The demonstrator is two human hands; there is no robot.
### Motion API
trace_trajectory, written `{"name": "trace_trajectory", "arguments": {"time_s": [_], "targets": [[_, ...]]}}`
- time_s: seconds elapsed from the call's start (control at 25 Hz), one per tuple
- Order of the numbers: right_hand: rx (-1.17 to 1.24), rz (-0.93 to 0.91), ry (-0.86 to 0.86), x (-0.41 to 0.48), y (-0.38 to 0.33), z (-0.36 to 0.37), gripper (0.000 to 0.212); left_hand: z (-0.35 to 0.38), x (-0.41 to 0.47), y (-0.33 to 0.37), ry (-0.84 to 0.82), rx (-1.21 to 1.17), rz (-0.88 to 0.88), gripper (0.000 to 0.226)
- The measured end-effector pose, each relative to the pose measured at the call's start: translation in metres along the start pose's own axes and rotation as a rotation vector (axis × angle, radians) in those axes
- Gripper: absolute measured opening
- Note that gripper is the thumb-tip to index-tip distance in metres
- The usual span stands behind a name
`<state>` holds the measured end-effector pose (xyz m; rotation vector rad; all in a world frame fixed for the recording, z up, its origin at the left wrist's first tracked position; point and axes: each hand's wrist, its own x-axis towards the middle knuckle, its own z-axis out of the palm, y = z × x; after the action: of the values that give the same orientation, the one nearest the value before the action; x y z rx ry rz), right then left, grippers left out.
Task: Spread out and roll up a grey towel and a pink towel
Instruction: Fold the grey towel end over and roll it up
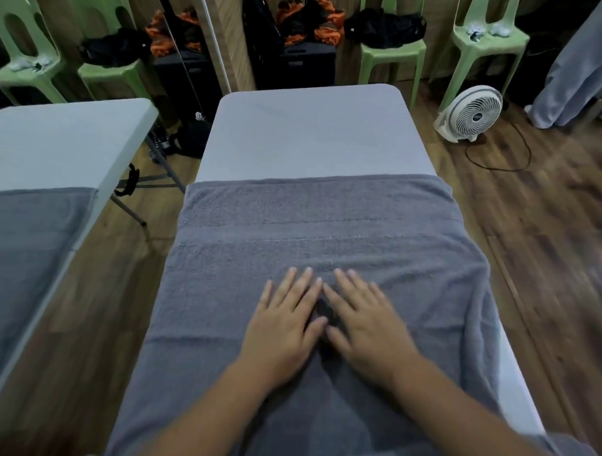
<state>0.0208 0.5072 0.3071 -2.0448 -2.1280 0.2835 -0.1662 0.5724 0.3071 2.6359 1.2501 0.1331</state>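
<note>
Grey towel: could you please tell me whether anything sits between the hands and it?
Nothing visible does: the left hand and right hand lie flat, side by side, directly on the grey towel, which is spread over the white table.

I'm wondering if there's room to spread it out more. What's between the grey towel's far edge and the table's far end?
Just bare white table, in the head view. The grey towel stops partway, and nothing sits beyond it.

No text can be read; the fan (469, 112) at upper right has a hub badge, too blurred to make out.
</note>
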Motion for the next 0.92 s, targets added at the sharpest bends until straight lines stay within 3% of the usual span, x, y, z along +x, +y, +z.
{"name": "trace_trajectory", "arguments": {"time_s": [0.12, 0.32, 0.44, 0.56, 0.64, 0.8, 0.92], "targets": [[-0.054, 0.022, -0.043, -0.033, 0.003, 0.012, 0.067, 0.011, -0.035, -0.014, -0.024, 0.066, -0.077, 0.065], [-0.144, 0.308, -0.019, -0.080, 0.114, -0.020, 0.075, -0.006, -0.053, -0.080, -0.014, 0.123, -0.278, 0.071], [-0.160, 0.412, -0.076, -0.105, 0.156, -0.035, 0.076, -0.007, -0.055, -0.083, -0.026, 0.134, -0.301, 0.075], [-0.151, 0.410, -0.098, -0.104, 0.152, -0.050, 0.075, -0.013, -0.053, -0.068, -0.059, 0.081, -0.327, 0.078], [-0.111, 0.337, -0.028, -0.110, 0.123, -0.069, 0.073, -0.027, -0.077, -0.051, -0.088, -0.008, -0.267, 0.074], [-0.050, -0.136, -0.084, -0.193, 0.045, -0.087, 0.069, -0.063, -0.214, -0.032, -0.094, -0.083, -0.089, 0.058], [-0.086, -0.154, -0.220, -0.240, 0.028, -0.071, 0.073, -0.070, -0.287, -0.048, -0.165, 0.003, -0.179, 0.064]]}}
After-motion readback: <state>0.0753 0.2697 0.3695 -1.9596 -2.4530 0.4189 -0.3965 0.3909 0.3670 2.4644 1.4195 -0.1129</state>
